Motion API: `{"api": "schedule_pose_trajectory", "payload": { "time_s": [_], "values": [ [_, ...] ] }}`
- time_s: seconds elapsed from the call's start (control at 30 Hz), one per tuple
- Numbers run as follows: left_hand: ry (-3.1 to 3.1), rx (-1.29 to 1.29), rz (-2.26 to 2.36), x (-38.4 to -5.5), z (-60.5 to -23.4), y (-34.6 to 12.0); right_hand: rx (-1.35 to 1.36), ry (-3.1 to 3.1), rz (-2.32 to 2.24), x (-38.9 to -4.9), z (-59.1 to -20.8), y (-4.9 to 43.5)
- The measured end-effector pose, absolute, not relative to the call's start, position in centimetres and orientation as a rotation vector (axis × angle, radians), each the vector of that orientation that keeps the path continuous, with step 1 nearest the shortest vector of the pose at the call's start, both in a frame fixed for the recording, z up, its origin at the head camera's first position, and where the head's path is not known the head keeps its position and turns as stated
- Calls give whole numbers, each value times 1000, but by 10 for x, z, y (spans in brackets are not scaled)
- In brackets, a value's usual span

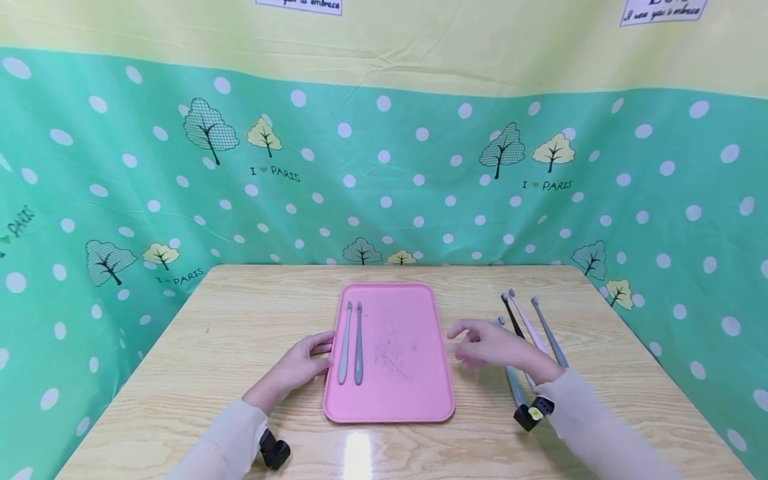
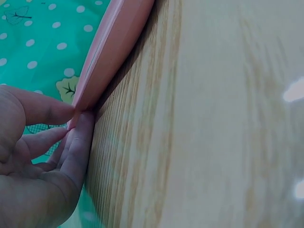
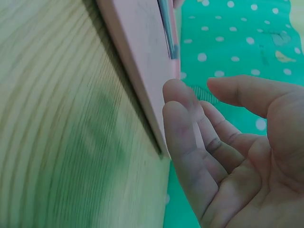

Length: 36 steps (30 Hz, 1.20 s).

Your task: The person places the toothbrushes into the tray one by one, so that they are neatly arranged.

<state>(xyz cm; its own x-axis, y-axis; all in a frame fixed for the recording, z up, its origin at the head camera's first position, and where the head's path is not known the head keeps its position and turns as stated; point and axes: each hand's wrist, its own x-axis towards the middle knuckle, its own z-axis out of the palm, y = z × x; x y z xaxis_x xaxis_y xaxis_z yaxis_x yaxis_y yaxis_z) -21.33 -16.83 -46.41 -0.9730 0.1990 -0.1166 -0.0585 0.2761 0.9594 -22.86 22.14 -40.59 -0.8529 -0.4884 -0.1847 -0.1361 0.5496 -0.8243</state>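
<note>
A pink tray [image 1: 408, 397] lies on the wooden table. Two toothbrushes, a pale grey-blue one [image 1: 345, 350] and a darker grey one [image 1: 359, 350], lie side by side along its left part, heads away from me. My left hand [image 1: 300, 363] pinches the tray's left edge; in the left wrist view, thumb and fingers meet at the pink rim [image 2: 114, 52]. Just off the right edge hovers my right hand [image 1: 495, 345], with thumb and fingers apart and nothing between them, as the right wrist view also shows. Its forearm partly hides several toothbrushes on the table.
Right of the tray lie a black toothbrush [image 1: 513, 315], a pink one [image 1: 528, 325], a grey one [image 1: 549, 333] and a light blue one [image 1: 514, 384]. A green dotted curtain [image 1: 384, 180] hangs behind the table [image 1: 252, 303].
</note>
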Motion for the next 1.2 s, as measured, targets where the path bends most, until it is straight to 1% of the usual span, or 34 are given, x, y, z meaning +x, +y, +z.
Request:
{"api": "schedule_pose_trajectory", "payload": {
  "time_s": [0.37, 0.77, 1.2],
  "values": [
    [2337, 127, 1748, -213, -463, -170, -524, 2440, -1204, -213, -408, 260],
    [2322, 136, 1770, -212, -462, -169, -462, 2389, -1220, -196, -414, 295],
    [2338, 104, 1763, -212, -463, -168, -433, 2457, -1157, -183, -421, 305]
  ]
}}
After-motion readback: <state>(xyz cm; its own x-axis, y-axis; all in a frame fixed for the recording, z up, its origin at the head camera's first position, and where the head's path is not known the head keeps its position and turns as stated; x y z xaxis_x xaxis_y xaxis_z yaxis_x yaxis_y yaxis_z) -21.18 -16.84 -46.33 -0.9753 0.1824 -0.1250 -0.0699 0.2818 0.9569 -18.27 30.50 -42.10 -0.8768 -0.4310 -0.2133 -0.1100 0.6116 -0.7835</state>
